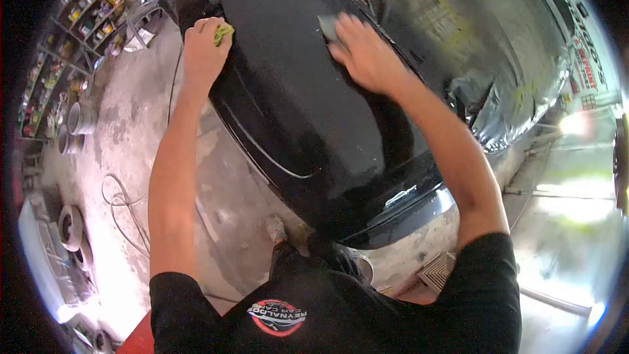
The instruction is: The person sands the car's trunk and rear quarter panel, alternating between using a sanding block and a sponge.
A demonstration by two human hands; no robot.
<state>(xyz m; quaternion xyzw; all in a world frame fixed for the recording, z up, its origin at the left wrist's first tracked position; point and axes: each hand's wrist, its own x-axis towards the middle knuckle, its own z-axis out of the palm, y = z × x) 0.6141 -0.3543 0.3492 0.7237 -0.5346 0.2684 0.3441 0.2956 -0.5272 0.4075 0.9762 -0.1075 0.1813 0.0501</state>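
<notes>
A dark, glossy car panel point(295, 92) curves away in front of me. My left hand point(202, 52) rests at the panel's left edge, closed around a crumpled yellow-green cloth point(223, 32). Farther right, my right hand point(368, 58) lies on the panel with its fingers over a thin grey sheet point(329, 28), which looks like sandpaper. Only the sheet's left end shows; the fingers hide the rest. A pale curved mark runs along the panel's lower left side.
Clear plastic film point(495, 115) covers the car at the right. Shelves with cans and bottles point(98, 10) line the far left, above several buckets point(82, 119). A looped hose point(118, 200) lies on the concrete floor. A vented box point(438, 271) stands near my right side.
</notes>
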